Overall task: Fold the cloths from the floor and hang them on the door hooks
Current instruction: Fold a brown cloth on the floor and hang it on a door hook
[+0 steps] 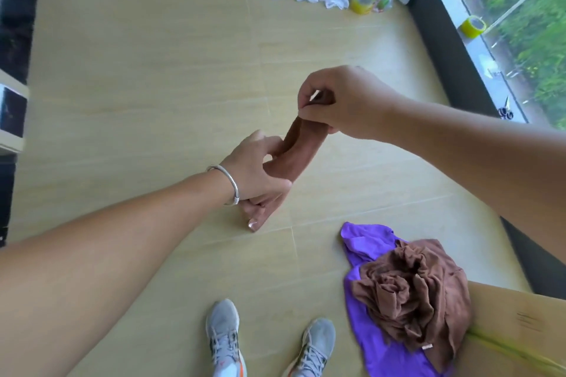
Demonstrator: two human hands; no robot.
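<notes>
No readable text, brand, number or sign showing anywhere. Small pale tag (426, 347) hanging at edge of crumpled brown cloth (410, 294): too small to read. Dark scribbled marks (527, 320) showing on flat brown cardboard sheet (520, 309): not legible. Orange accent showing on grey lace-up sneaker (224, 337): no logo making out.

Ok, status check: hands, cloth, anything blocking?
Left hand and right hand both grip a brown cloth, held above the floor. Brown pile on purple cloth still on floor. Nothing blocking.
</notes>
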